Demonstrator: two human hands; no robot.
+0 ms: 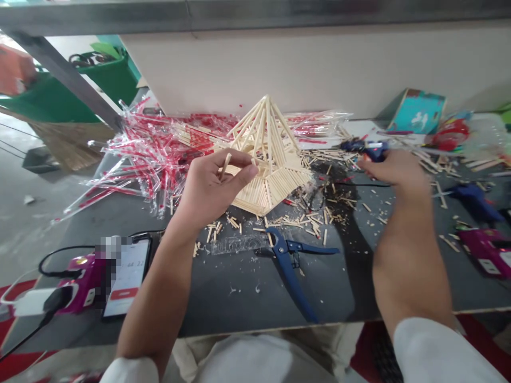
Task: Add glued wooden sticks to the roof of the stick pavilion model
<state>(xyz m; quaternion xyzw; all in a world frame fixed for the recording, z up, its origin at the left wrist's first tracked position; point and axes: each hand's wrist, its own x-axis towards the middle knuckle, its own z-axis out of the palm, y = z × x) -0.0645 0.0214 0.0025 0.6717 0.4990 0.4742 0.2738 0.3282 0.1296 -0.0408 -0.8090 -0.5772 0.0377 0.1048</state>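
Observation:
A pyramid-shaped model of pale wooden sticks [267, 154] stands on the dark table [239, 298], with ribbed sides and a pointed top. My left hand [211, 183] pinches a short wooden stick [225, 165] between its fingers, right up against the model's near side. To the right, my right hand [393, 170] grips a blue hot glue gun [369, 150], its nozzle hidden from here. A thin dark cord [359, 184] runs along the table near that hand. Loose stick pieces lie scattered around the model.
Blue-handled cutters [289, 266] and a clear ruler [239, 243] lie near the table's front edge. A phone [125, 276] and a magenta device [82, 284] sit left, with cables. A second blue glue gun [475, 202] lies right. Red-and-clear plastic wrappers [136, 159] pile behind the model.

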